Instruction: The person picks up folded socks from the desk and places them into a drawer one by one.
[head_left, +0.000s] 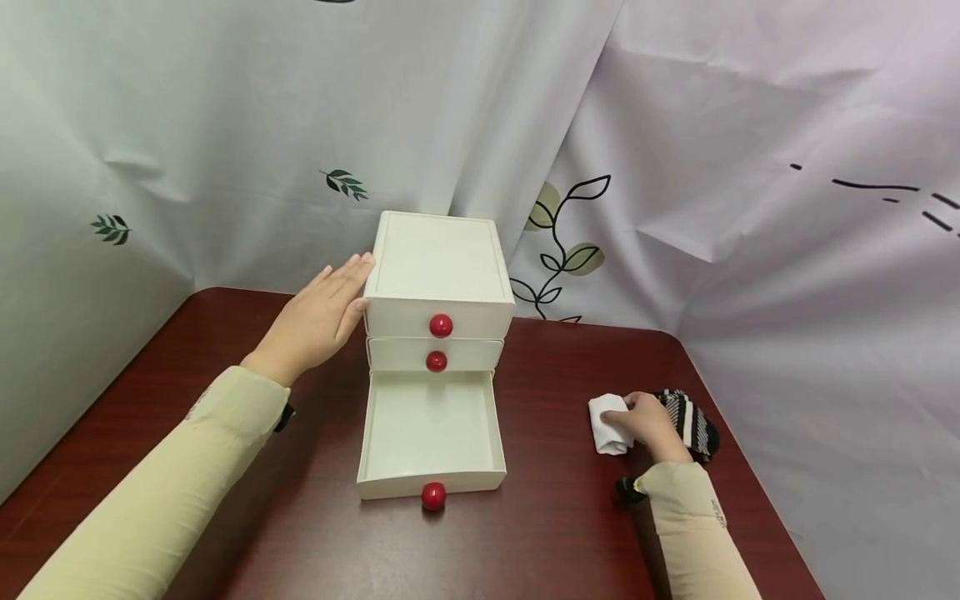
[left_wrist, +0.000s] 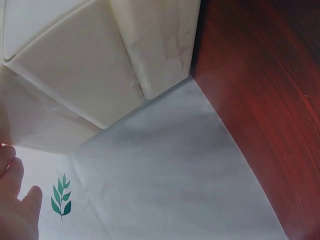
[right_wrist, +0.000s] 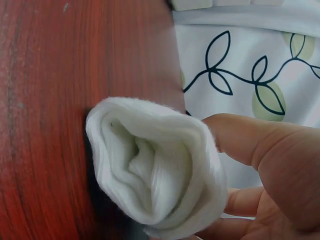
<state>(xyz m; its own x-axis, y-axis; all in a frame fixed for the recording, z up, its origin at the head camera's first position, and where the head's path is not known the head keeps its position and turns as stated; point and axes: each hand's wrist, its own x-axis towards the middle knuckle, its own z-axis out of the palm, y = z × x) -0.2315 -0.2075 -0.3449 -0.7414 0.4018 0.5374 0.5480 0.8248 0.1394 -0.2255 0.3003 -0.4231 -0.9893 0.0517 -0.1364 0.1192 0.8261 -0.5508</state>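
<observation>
A rolled white sock (head_left: 604,429) lies on the table at the right. My right hand (head_left: 651,423) pinches it between thumb and fingers; the right wrist view shows the sock's (right_wrist: 155,170) coiled knit end close up. Partly hidden behind that hand are black-and-white patterned socks (head_left: 697,427). A white drawer cabinet (head_left: 441,258) with red knobs stands at the back. Its bottom drawer (head_left: 431,425) is pulled out and holds nothing, while the upper two are closed. With fingers straight, my left hand (head_left: 318,321) rests against the cabinet's left side.
Everything stands on a dark red-brown table (head_left: 555,517) with rounded far corners. White curtains (head_left: 247,150) with leaf prints hang behind the table and along both sides. The pulled-out drawer's red knob (head_left: 433,496) juts toward the front.
</observation>
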